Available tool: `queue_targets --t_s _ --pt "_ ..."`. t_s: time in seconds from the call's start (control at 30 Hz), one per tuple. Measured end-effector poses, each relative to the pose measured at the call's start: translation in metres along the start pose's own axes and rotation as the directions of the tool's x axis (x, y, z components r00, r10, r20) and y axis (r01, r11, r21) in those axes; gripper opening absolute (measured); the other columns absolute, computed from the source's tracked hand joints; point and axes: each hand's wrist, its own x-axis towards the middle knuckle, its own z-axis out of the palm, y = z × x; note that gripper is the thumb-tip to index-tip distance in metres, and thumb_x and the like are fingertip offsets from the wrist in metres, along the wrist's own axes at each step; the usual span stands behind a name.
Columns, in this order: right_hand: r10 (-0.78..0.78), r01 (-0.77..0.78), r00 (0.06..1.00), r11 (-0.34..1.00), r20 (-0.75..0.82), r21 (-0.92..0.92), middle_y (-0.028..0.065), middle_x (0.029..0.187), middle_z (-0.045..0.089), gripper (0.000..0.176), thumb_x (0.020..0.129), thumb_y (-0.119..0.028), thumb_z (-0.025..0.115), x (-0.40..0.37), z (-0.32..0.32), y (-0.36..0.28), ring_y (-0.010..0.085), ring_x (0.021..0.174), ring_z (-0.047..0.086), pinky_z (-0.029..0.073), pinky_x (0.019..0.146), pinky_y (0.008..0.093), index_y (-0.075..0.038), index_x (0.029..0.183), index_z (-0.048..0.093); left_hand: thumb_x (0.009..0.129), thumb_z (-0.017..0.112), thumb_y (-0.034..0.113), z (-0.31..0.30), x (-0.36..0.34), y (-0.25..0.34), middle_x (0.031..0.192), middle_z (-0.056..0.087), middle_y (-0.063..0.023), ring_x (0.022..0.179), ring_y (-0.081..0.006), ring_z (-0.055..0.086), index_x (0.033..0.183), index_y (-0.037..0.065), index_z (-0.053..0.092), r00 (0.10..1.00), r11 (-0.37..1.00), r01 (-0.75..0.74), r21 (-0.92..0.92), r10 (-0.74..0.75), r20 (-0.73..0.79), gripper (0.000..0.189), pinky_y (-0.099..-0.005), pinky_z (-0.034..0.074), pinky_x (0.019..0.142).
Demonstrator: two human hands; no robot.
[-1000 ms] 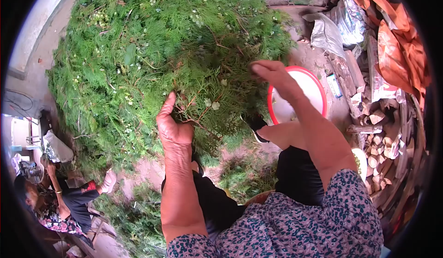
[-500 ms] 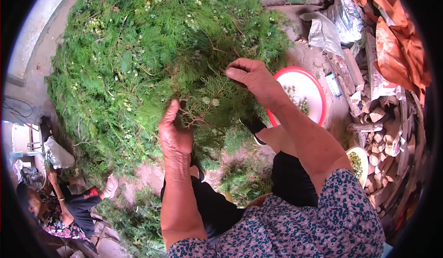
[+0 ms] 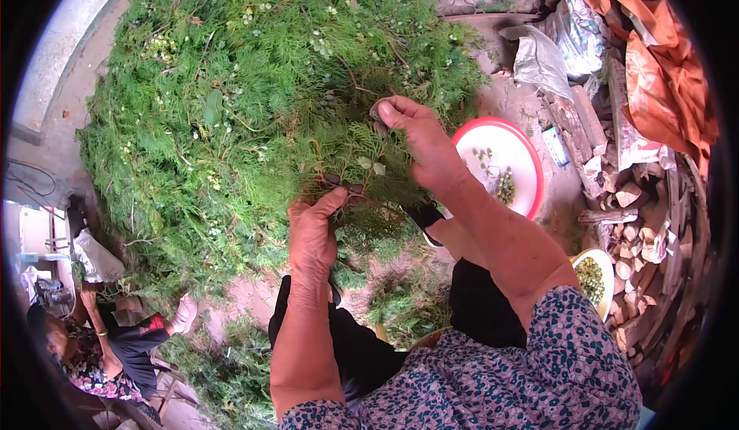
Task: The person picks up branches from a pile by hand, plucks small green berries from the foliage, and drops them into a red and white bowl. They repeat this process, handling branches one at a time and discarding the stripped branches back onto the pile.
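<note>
My left hand [image 3: 314, 226] pinches the stem of a green cypress sprig [image 3: 366, 153], thumb pressed on it. Pale green seed cones [image 3: 372, 166] show on the sprig between my hands. My right hand [image 3: 419, 133] is closed at the sprig's upper right, thumb and index finger pressed together; what is between them is too small to name. Behind both hands rises a big pile of green branches [image 3: 208, 122]. A white basin with a red rim [image 3: 536, 164], holding some green cones, stands beyond my right forearm.
A pale bowl of green cones [image 3: 608, 276] sits at the right. Past it are stacked firewood [image 3: 630, 257], plastic sacks [image 3: 539, 60] and an orange tarp [image 3: 654, 83]. Another person [image 3: 100, 353] sits at the lower left. Cut branches [image 3: 412, 303] lie near my feet.
My left hand has moved right and its thumb has closed on the stem. My right hand has turned slightly, its fingers still together. The sprig has shifted a little right.
</note>
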Motion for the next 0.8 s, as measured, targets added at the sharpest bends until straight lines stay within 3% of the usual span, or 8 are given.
queue_targets --t_s 0.17,0.37,0.5,0.57,0.6,0.7,0.77,0.8 --pt "0.102 -0.099 0.994 0.993 -0.049 0.066 -0.0016 0.074 0.051 0.020 0.088 -0.026 0.054 -0.002 0.008 0.002 0.0075 0.064 0.048 0.044 0.056 0.0230 -0.006 0.090 0.055 0.071 0.062 -0.005 0.006 -0.005 0.004 0.090 0.063 -0.0076 0.080 -0.0174 0.059 0.099 -0.001 0.056 0.999 1.000 -0.017 0.005 0.017 0.036 0.029 -0.0306 0.046 0.077" --pt "0.015 -0.004 0.993 0.996 -0.121 0.091 0.0004 0.080 0.056 0.019 0.089 -0.023 0.053 -0.001 0.022 0.014 0.0077 0.068 0.052 0.045 0.059 0.0229 -0.004 0.092 0.056 0.070 0.066 -0.003 0.022 -0.011 -0.009 0.091 0.063 -0.0066 0.077 -0.0164 0.060 0.098 0.000 0.057 0.999 0.989 0.011 -0.150 -0.004 0.046 0.029 -0.0301 0.047 0.076" --pt "0.094 -0.085 0.991 0.992 -0.099 0.096 0.0010 0.082 0.057 0.016 0.088 -0.018 0.053 0.000 0.018 0.008 0.0082 0.070 0.053 0.045 0.060 0.0226 -0.005 0.095 0.057 0.067 0.069 -0.005 0.017 -0.009 -0.014 0.086 0.063 -0.0056 0.074 -0.0153 0.060 0.094 0.001 0.058 0.998 0.988 -0.049 -0.148 0.055 0.039 0.030 -0.0274 0.048 0.069" --pt "-0.125 0.108 0.969 0.990 -0.215 -0.088 0.0003 0.080 0.057 0.014 0.087 -0.015 0.052 0.006 0.010 0.004 0.0072 0.069 0.053 0.042 0.056 0.0215 -0.005 0.097 0.057 0.067 0.068 -0.006 0.006 -0.006 -0.012 0.083 0.062 -0.0046 0.071 -0.0141 0.059 0.090 0.002 0.058 0.993 0.995 -0.095 -0.040 0.093 -0.068 0.027 -0.0271 0.048 0.066" --pt "-0.122 0.106 0.970 0.991 -0.210 -0.087 0.0003 0.080 0.057 0.014 0.087 -0.015 0.052 0.005 0.006 0.000 0.0072 0.069 0.053 0.042 0.056 0.0215 -0.005 0.097 0.057 0.067 0.068 -0.006 0.004 -0.006 -0.010 0.083 0.062 -0.0046 0.071 -0.0141 0.059 0.090 0.002 0.058 0.993 0.994 -0.098 -0.040 0.095 -0.073 0.027 -0.0271 0.048 0.066" --pt "-0.243 0.214 0.953 0.962 -0.178 -0.169 -0.0010 0.079 0.057 0.012 0.084 -0.010 0.056 -0.004 0.008 -0.022 0.0047 0.064 0.049 0.041 0.052 0.0205 -0.006 0.095 0.060 0.067 0.068 -0.007 0.003 -0.005 -0.003 0.081 0.062 -0.0039 0.068 -0.0132 0.058 0.088 0.003 0.057 0.979 0.986 -0.163 -0.045 0.156 -0.128 0.026 -0.0266 0.047 0.064" --pt "-0.175 0.196 0.980 0.921 0.091 -0.337 -0.0020 0.079 0.056 0.010 0.083 -0.008 0.057 -0.019 0.015 -0.029 0.0028 0.061 0.048 0.039 0.048 0.0189 -0.005 0.091 0.061 0.067 0.068 -0.007 0.002 -0.004 -0.001 0.080 0.062 -0.0049 0.069 -0.0132 0.058 0.087 0.001 0.058 0.966 0.979 -0.199 -0.038 0.190 -0.175 0.024 -0.0267 0.048 0.064" --pt "-0.157 0.218 0.970 0.900 0.186 -0.378 0.0017 0.076 0.057 0.011 0.078 -0.007 0.061 -0.023 0.018 -0.025 0.0086 0.061 0.051 0.041 0.051 0.0227 -0.002 0.089 0.062 0.067 0.068 -0.007 0.003 -0.006 0.001 0.080 0.062 -0.0049 0.069 -0.0132 0.058 0.087 0.001 0.058 0.966 0.979 -0.198 -0.038 0.189 -0.178 0.024 -0.0267 0.048 0.064"
